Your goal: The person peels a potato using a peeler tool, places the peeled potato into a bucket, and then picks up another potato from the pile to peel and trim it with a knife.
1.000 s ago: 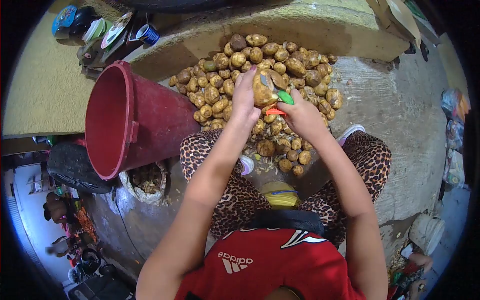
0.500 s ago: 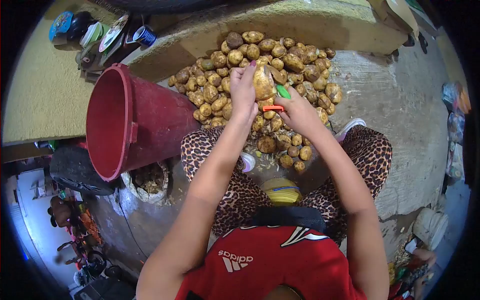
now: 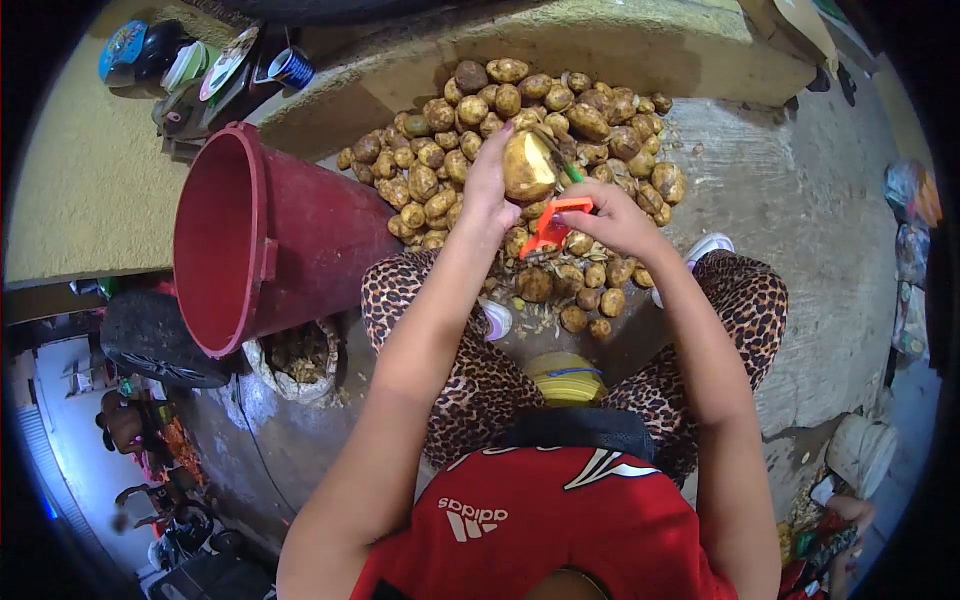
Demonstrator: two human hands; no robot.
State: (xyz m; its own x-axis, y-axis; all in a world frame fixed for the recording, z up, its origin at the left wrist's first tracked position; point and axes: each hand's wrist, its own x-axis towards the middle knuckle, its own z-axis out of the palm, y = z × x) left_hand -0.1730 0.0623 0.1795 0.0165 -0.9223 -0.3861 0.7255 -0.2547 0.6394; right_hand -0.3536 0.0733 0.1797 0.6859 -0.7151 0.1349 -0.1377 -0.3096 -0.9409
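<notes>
My left hand [image 3: 490, 187] is closed around a large potato [image 3: 522, 176], holding it up over the heap. A pale peeled strip runs down the potato's upper right side, while the rest keeps its brown, dirty skin. In my right hand [image 3: 622, 222] is a peeler with an orange part [image 3: 568, 212] and a green part [image 3: 573, 174], held just right of the potato. Whether its blade touches the potato I cannot tell. Behind and below both hands spreads a heap of unpeeled potatoes [image 3: 425, 183] on the floor.
A large red bucket [image 3: 320, 230] lies tipped at the left of the heap. Near it are an open sack [image 3: 290, 385] and a black tire [image 3: 160, 340]. A low concrete ledge [image 3: 400, 65] runs behind the heap. A yellow container [image 3: 565, 385] stands between my legs.
The peeler has shifted down and turned, showing more of its orange part. A pale peeled strip now shows on the potato. My right hand has moved slightly right and down.
</notes>
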